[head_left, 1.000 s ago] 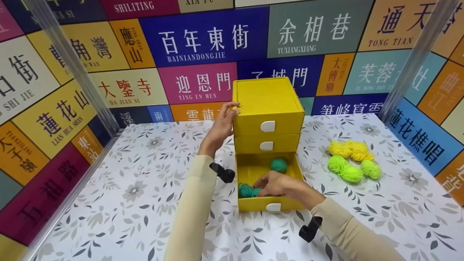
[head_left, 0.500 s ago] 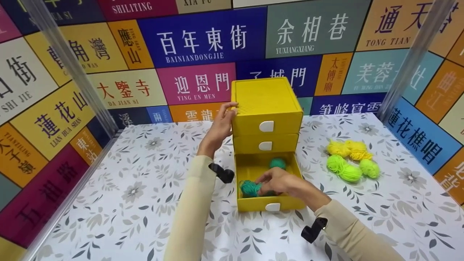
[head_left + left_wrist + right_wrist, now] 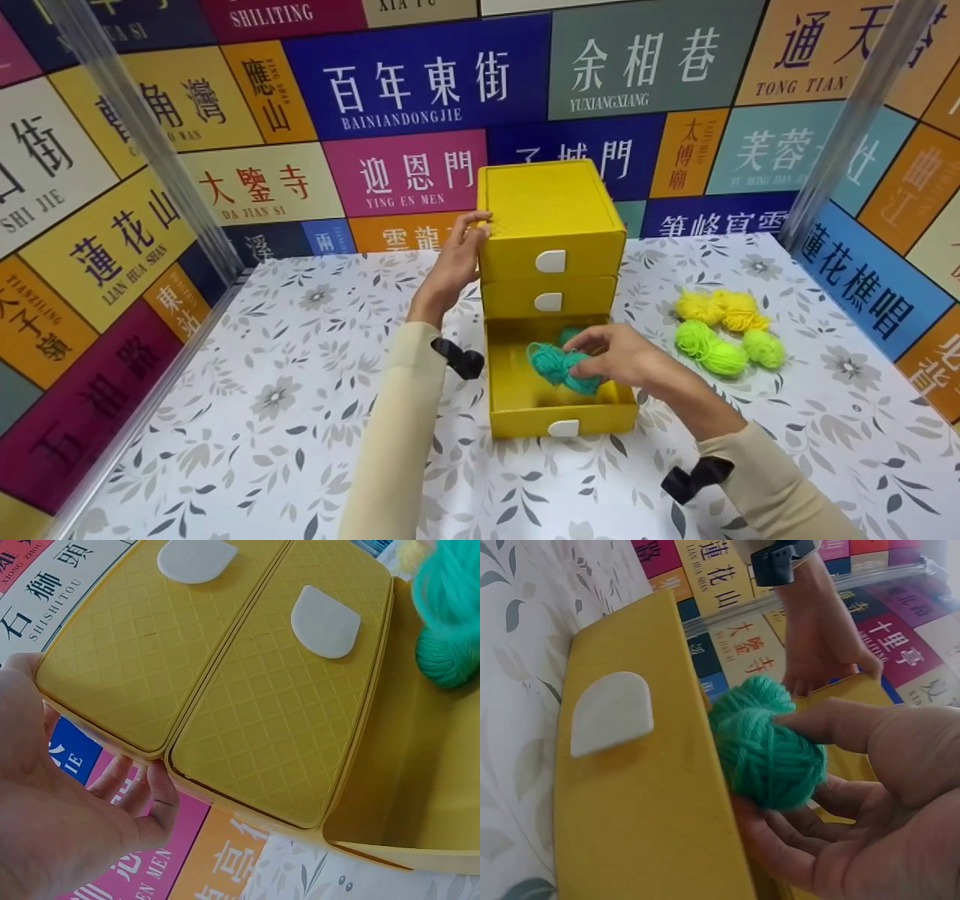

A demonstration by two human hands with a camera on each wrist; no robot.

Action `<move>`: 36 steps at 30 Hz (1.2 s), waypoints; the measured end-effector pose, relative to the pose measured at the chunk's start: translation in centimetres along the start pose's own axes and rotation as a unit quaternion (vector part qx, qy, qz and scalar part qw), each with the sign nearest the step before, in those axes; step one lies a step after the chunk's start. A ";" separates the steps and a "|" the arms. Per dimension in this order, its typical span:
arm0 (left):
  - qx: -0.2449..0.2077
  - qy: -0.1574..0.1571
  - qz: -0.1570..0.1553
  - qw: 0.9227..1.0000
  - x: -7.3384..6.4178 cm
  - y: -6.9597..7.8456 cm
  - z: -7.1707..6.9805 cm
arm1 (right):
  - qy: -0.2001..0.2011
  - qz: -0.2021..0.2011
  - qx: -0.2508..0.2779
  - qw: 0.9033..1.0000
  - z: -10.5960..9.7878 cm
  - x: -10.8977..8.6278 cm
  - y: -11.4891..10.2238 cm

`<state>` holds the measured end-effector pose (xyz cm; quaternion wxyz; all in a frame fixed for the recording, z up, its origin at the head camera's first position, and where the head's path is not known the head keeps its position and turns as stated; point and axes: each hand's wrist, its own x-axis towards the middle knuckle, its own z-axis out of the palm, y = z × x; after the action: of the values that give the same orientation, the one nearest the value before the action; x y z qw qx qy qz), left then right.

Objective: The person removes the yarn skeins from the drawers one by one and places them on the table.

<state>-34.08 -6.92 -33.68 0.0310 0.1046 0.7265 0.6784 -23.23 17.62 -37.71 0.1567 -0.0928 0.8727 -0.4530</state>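
A yellow cabinet [image 3: 551,199] with white tab handles stands on the table, its bottom drawer [image 3: 517,424] pulled out. Over that drawer, my right hand [image 3: 626,356] pinches a teal-green skein of yarn [image 3: 559,367] between thumb and fingers; the right wrist view shows the thumb pressed on the strands. Behind it, a round green yarn ball [image 3: 446,660] lies in the drawer, mostly covered by the skein and hand in the head view. My left hand [image 3: 457,255] rests against the cabinet's upper left side, fingertips at the top edge. The upper two drawers are closed.
To the right of the cabinet lie yellow yarn skeins [image 3: 724,309] and lime-green yarn balls [image 3: 712,351]. A white tablecloth [image 3: 277,405] with grey leaves covers the table. Colourful sign panels [image 3: 420,75] and clear posts [image 3: 150,142] stand behind.
My right hand has lifted the green skein from the drawer's front left corner and carried it up and to the right. The left hand and cabinet stay in place.
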 end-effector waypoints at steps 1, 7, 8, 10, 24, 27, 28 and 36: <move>0.000 0.001 0.000 1.000 0.0 0.0 0.0 | 0.008 -0.004 -0.007 1.000 -0.2 -0.3 0.0; 0.004 0.000 0.002 1.000 0.0 -0.1 -0.1 | 0.039 -0.033 -0.033 0.998 -2.0 -2.0 0.7; 0.005 0.000 0.001 1.000 0.0 -0.1 -0.1 | 0.042 -0.032 -0.037 0.998 -2.4 -2.3 0.8; 0.005 0.002 0.000 1.000 0.0 -0.1 -0.1 | 0.041 -0.026 -0.038 0.998 -3.2 -2.8 1.2; 0.004 0.003 0.000 1.000 0.0 0.0 0.1 | 0.039 0.048 -0.054 0.997 -7.9 -4.6 4.4; 0.004 0.002 0.001 1.000 0.0 0.0 0.1 | 0.038 0.059 -0.059 0.996 -9.0 -4.7 5.4; 0.002 0.002 0.001 1.000 0.0 0.0 0.1 | 0.039 0.062 -0.060 0.995 -9.4 -4.8 5.7; 0.009 0.004 0.002 1.000 0.1 -0.1 0.0 | 0.042 0.063 -0.067 0.995 -11.7 -5.2 8.5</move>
<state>-34.21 -6.87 -33.75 0.0262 0.1034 0.7325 0.6723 -22.74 33.00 -37.33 0.1413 -0.0285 0.9111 -0.3861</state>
